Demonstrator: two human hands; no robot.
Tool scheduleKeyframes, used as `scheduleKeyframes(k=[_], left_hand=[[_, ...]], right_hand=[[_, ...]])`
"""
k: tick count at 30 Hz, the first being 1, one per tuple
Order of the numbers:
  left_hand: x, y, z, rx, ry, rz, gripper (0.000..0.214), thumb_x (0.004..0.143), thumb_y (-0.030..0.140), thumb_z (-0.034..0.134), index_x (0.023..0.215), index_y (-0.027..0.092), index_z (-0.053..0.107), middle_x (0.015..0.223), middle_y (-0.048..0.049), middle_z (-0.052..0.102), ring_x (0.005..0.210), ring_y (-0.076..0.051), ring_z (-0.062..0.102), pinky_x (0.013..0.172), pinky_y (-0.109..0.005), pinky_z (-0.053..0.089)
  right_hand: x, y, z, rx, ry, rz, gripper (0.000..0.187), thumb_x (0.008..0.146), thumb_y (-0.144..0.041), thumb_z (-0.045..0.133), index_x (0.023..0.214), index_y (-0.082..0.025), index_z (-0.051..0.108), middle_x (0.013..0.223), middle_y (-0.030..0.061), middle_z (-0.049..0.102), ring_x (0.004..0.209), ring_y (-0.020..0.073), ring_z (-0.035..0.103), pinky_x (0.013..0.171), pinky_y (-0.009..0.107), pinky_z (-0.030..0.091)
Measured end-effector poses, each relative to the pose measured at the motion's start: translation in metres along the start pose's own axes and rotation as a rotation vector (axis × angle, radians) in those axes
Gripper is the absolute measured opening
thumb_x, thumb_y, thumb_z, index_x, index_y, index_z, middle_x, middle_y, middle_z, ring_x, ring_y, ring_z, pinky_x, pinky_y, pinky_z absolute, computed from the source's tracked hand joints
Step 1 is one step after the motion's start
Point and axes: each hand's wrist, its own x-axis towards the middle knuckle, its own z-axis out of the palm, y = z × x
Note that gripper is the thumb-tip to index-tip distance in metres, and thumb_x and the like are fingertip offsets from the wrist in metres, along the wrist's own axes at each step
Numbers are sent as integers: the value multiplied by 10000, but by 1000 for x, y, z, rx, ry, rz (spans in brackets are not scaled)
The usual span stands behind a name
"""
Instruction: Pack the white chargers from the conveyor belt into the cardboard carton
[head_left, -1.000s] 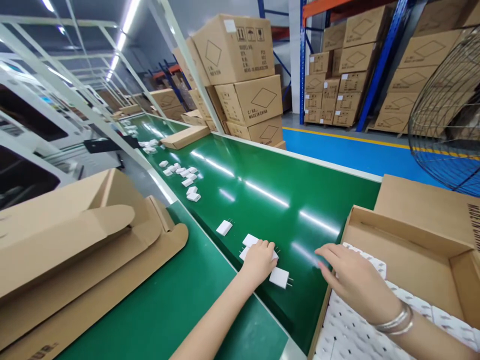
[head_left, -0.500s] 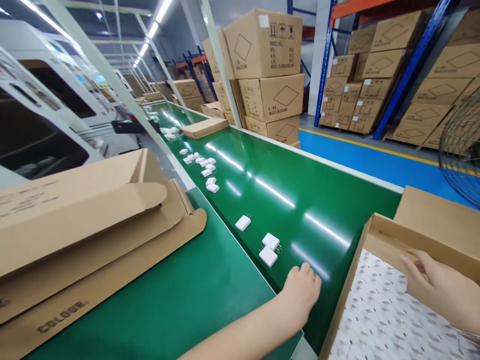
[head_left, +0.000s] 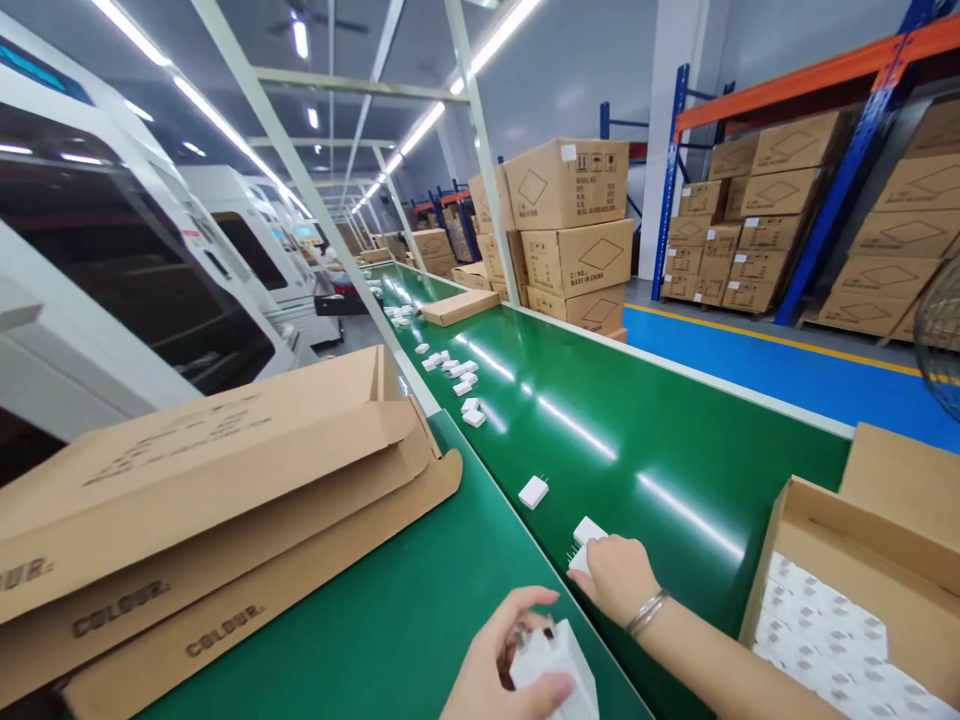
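Low in the middle, over the green side table, my left hand (head_left: 499,655) is closed around white plug chargers (head_left: 559,665) whose metal prongs point up; I cannot tell how many it holds. My right hand (head_left: 619,580), with a silver bracelet at the wrist, reaches over the green conveyor belt (head_left: 645,410). Its thumb and fingers grip a white charger (head_left: 580,562), partly hidden by the hand. Touching or just behind that one lies another charger (head_left: 590,530). A single charger (head_left: 534,491) rests farther up the belt.
More chargers (head_left: 461,375) lie scattered up the belt. At right stands an open carton (head_left: 765,560) partly filled with rows of white chargers. Folded cardboard boxes (head_left: 247,470) are stacked on the left. Beyond the belt are stacked cartons (head_left: 577,260) and racking (head_left: 669,180).
My right hand has moved left from the carton onto a charger on the belt. My left hand has drawn back over the side table, chargers now visible in it. The view has tilted up.
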Motion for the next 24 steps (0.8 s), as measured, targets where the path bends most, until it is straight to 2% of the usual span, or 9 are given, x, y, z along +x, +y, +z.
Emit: scheduleKeyframes(k=[2,4,6,9,14,18,20,24], left_hand=[[-8,-8,-6,-299,13,-72,704,623,583,720,1173,224,466,707,28,551,482,-67,443,429,-179,301],[-12,-9,-7,-544,-3,-167,716,675,646,654,1224,243,435,603,57,496,416,-43,362,383,-160,243],[-15,-5,-5,-740,-22,-222,649,700,623,657,1202,255,473,549,73,452,401,-31,323,372,-145,230],[-16,0,-6,-929,-89,-226,540,664,568,726,1057,231,574,542,67,477,402,-16,322,372,-131,238],[-16,-1,-11,-1082,-208,-185,427,706,516,720,1002,225,620,624,37,564,406,-8,377,368,-128,247],[-14,-5,-11,-1120,-242,-167,429,705,511,721,1002,222,609,698,28,591,408,-7,391,369,-136,258],[-13,-8,-10,-1117,-257,-172,433,706,517,716,1006,228,598,688,31,588,412,-15,395,372,-140,260],[-14,-8,-6,-1120,-252,-191,432,695,514,725,989,224,595,594,45,555,400,-26,386,360,-139,245]], right_hand=[[3,-12,8,-60,-3,-21,280,882,-391,581,989,-134,615,974,63,642,918,204,604,798,399,493],[4,-18,14,-101,-13,-37,258,884,-363,584,995,-131,610,975,64,635,913,203,601,792,394,495],[6,-18,18,-119,-20,-63,231,885,-338,584,983,-131,610,972,63,634,910,201,600,794,392,493],[7,-13,15,-93,-12,-95,251,861,-357,602,988,-141,602,948,55,640,859,195,609,764,385,494],[10,12,-1,59,108,-37,188,837,-329,534,932,-167,523,761,40,661,685,200,635,626,311,463],[6,34,2,153,192,4,237,906,-403,397,1022,-198,422,896,57,681,769,178,665,640,259,465],[-1,41,9,117,191,33,256,912,-422,371,1014,-192,415,875,76,684,748,206,671,624,285,462],[-14,44,21,-63,121,74,228,880,-393,415,912,-175,475,677,86,664,638,311,657,531,352,410]])
